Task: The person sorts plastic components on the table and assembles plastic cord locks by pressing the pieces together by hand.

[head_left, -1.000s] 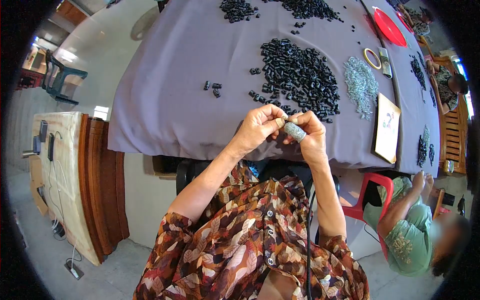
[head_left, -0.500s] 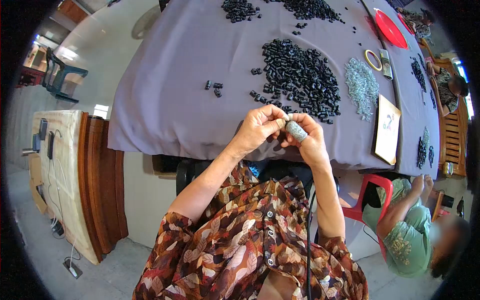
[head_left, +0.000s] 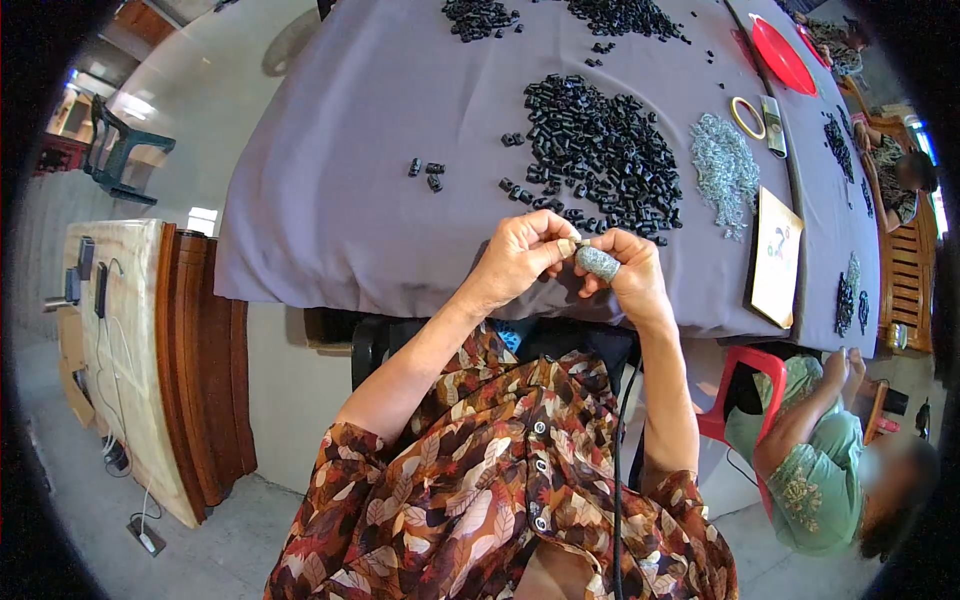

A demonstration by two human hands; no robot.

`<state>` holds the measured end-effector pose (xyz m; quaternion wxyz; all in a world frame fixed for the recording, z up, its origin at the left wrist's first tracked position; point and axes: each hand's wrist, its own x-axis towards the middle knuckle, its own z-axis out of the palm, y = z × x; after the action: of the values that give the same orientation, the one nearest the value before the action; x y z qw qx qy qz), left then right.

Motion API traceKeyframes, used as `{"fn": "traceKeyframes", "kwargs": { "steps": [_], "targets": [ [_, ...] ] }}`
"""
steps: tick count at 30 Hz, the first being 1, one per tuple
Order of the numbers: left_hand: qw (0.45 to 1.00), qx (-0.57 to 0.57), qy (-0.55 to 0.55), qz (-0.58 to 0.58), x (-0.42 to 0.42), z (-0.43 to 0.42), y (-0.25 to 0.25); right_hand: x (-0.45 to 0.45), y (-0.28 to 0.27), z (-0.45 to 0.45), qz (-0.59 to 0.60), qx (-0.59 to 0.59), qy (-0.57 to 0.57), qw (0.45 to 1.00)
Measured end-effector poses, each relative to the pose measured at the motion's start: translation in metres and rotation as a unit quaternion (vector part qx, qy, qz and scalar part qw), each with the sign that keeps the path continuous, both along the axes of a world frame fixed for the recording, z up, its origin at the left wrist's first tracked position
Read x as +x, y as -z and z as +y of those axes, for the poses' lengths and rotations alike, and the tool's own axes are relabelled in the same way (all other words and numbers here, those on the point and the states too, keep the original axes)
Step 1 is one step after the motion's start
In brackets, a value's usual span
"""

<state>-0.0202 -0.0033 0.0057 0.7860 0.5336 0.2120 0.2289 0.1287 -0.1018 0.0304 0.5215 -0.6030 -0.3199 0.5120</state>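
Observation:
My left hand (head_left: 520, 262) and my right hand (head_left: 630, 272) meet over the table's front edge, fingertips pinched together. Between the fingertips is something too small to make out. A grey speckled wrap (head_left: 598, 263) sits on or against a finger of my right hand. Just beyond the hands lies a large pile of small black pieces (head_left: 600, 150). Three loose black pieces (head_left: 434, 169) lie to the left. Right of the pile is a heap of small clear pieces (head_left: 723, 170).
On the purple-grey cloth (head_left: 350, 200) are a board (head_left: 775, 258), a tape roll (head_left: 747, 118) and a red tray (head_left: 783, 56). A person in green (head_left: 820, 450) sits on a red chair (head_left: 735, 390) at the right. A marble-topped cabinet (head_left: 130, 350) stands left.
My right hand has moved slightly to the right, and the grey wrap has turned. My left hand stays nearly in place, still pinched.

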Motion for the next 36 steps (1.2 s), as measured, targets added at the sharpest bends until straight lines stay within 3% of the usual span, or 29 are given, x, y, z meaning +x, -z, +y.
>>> {"fn": "traceKeyframes", "kwargs": {
  "steps": [7, 13, 25, 36],
  "targets": [
    [1.000, -0.009, -0.005, -0.004, 0.001, -0.002, -0.001, 0.000, 0.001, 0.000, 0.078, -0.018, 0.031, 0.996],
    [1.000, -0.006, -0.013, -0.010, 0.001, -0.001, 0.002, -0.008, 0.006, 0.002, 0.032, 0.041, 0.039, 0.998],
    [1.000, -0.002, -0.003, -0.031, -0.002, -0.003, 0.003, 0.008, 0.006, 0.006, 0.048, 0.007, -0.052, 0.997],
    [0.998, 0.050, -0.027, -0.001, -0.004, -0.009, 0.001, 0.004, 0.009, 0.005, 0.017, 0.036, -0.050, 0.998]
  ]
}}
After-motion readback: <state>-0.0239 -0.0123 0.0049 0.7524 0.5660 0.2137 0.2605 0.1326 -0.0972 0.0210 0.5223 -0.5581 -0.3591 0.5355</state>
